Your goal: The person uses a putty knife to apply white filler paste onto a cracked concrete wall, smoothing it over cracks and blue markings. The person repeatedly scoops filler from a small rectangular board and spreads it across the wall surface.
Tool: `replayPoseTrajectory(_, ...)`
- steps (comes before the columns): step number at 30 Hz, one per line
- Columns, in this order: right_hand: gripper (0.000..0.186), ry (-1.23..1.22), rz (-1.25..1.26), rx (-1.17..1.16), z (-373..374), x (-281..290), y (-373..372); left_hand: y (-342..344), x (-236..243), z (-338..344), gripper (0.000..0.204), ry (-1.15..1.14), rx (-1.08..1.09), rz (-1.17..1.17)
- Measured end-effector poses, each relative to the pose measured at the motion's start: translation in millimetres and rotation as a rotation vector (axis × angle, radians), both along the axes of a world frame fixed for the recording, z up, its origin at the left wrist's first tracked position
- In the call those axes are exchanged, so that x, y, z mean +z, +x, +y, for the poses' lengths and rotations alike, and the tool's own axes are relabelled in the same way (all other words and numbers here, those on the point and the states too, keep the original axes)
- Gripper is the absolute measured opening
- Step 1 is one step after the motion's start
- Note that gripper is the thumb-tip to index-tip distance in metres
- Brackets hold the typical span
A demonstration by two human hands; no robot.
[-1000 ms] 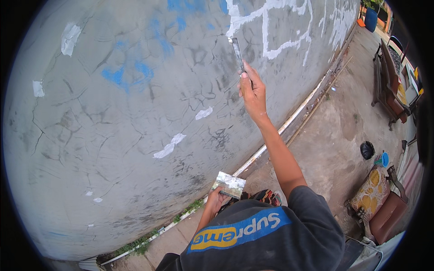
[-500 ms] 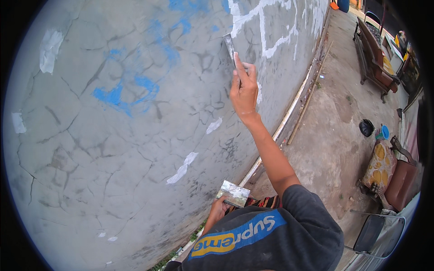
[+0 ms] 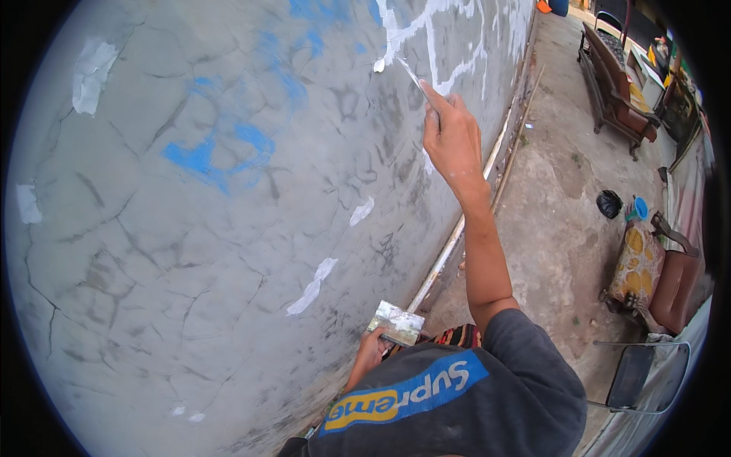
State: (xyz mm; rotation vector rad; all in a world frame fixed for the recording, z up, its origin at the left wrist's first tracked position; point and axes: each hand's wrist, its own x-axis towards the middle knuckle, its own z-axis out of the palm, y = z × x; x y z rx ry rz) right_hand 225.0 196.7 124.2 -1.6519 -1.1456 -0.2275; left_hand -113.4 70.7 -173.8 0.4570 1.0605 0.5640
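Observation:
My right hand (image 3: 454,145) is raised to the grey cracked wall (image 3: 228,259), its fingers closed around a putty knife (image 3: 411,73). The blade's tip meets the wall beside fresh white filler lines (image 3: 415,29). A small thick dab of filler (image 3: 379,66) sits just left of the tip. Low down near my body, my left hand (image 3: 370,349) grips a flat rectangular metal plate (image 3: 397,324) smeared with white filler. Its thumb lies along the plate's edge, and the other fingers are mostly hidden.
Dried white patches (image 3: 312,287) and blue paint marks (image 3: 221,156) dot the wall. A white pipe (image 3: 438,266) and a long stick (image 3: 521,129) run along its foot. On the right stand a wooden bench (image 3: 614,84), a brown cushioned seat (image 3: 675,293) and a folding chair (image 3: 638,377).
My right hand has shifted right and slightly down, tilting the putty knife further. A dab of filler now shows left of its tip. My left hand and the plate stay nearly where they were.

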Motion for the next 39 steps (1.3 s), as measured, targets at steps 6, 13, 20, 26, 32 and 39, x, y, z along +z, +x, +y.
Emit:
replayPoseTrajectory(6,0.032,-0.185,-0.108,0.041,-15,36,9,10,15,9,0.035,0.034,-0.027,0.025)
replayPoseTrajectory(13,0.02,-0.384,-0.203,-0.036,-11,74,15,20,8,18,0.037,0.047,-0.06,-0.05)
replayPoseTrajectory(20,0.022,-0.388,-0.266,-0.039,-8,79,-2,21,2,25,0.037,0.044,-0.093,-0.094)
replayPoseTrajectory(26,0.029,-0.397,-0.308,0.032,-11,75,-22,18,-2,28,0.037,0.046,-0.084,-0.09)
replayPoseTrajectory(32,0.029,-0.109,-0.275,-0.084,-19,60,-5,18,0,30,0.036,0.037,-0.121,-0.078)
replayPoseTrajectory(39,0.031,-0.128,-0.306,-0.128,-2,37,-26,16,12,24,0.036,0.051,-0.098,-0.008)
